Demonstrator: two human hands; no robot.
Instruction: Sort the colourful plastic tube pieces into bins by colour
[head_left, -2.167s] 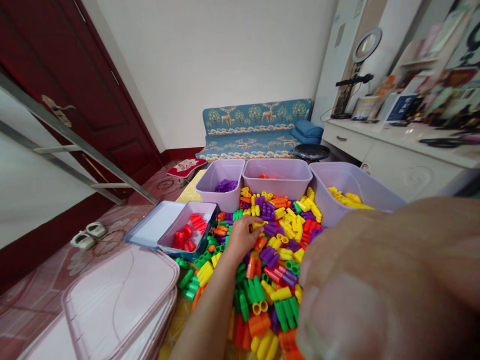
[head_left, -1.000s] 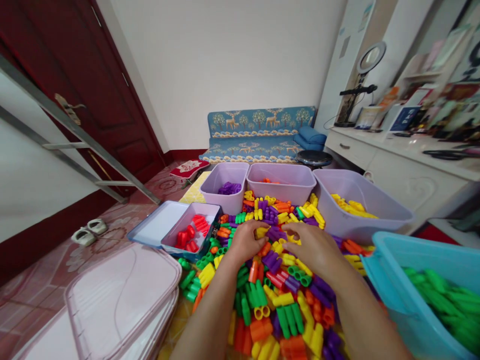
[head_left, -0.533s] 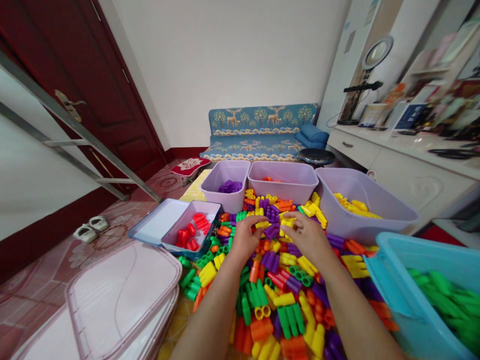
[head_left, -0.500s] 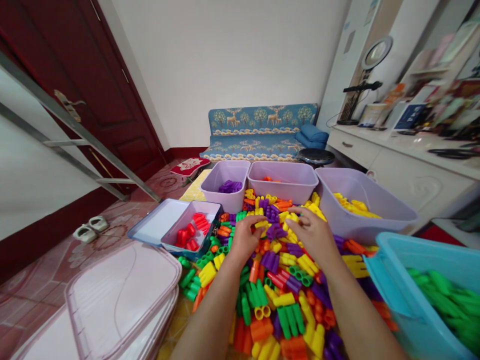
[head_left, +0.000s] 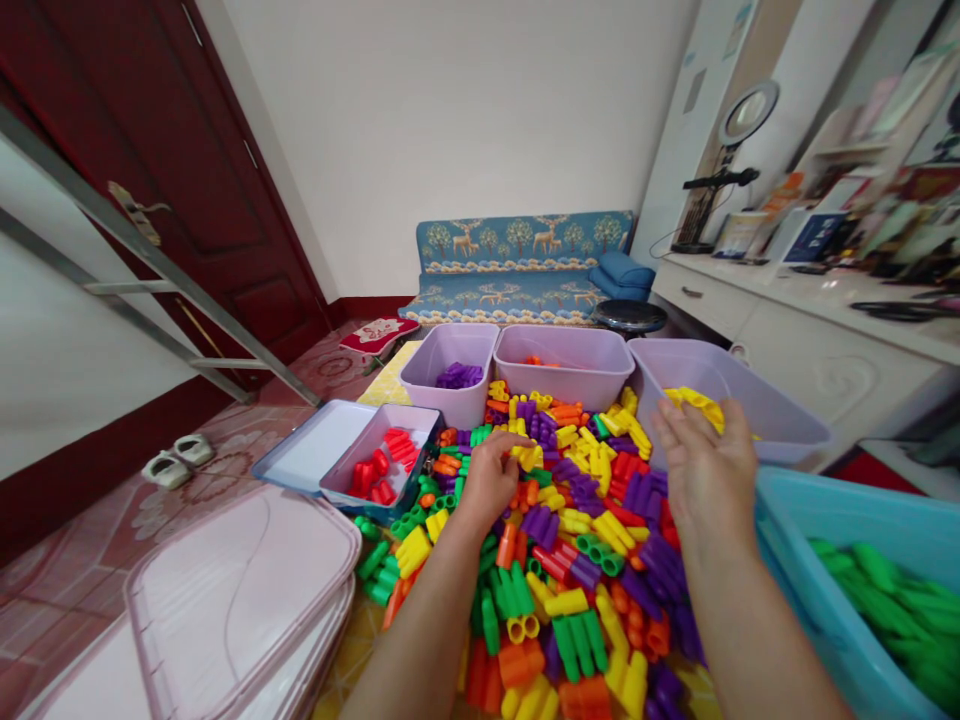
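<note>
A heap of purple, green, orange, red and yellow plastic pieces covers the yellow-topped table. Over its middle, my left hand (head_left: 491, 475) pinches a yellow piece (head_left: 529, 457) between thumb and fingers. My right hand (head_left: 709, 465) is at the near left edge of the right lilac bin (head_left: 787, 432), palm down with its fingers apart; nothing shows in it, though its underside is hidden. Yellow pieces (head_left: 694, 400) lie in that bin, just beyond the fingers. The left lilac bin (head_left: 459, 402) holds purple pieces, and the middle lilac bin (head_left: 566, 378) a few orange ones.
A blue bin (head_left: 802, 570) with green pieces stands at the right. At the left are an opened case (head_left: 352, 500) with red pieces and stacked clear lids (head_left: 240, 590). Beyond are a blue sofa (head_left: 517, 265), a round black stool (head_left: 630, 316) and a metal ladder (head_left: 150, 250).
My right hand has moved right from the middle of the heap to the right lilac bin, and its fingers have spread. My left hand has stayed nearly in place and now pinches a yellow piece.
</note>
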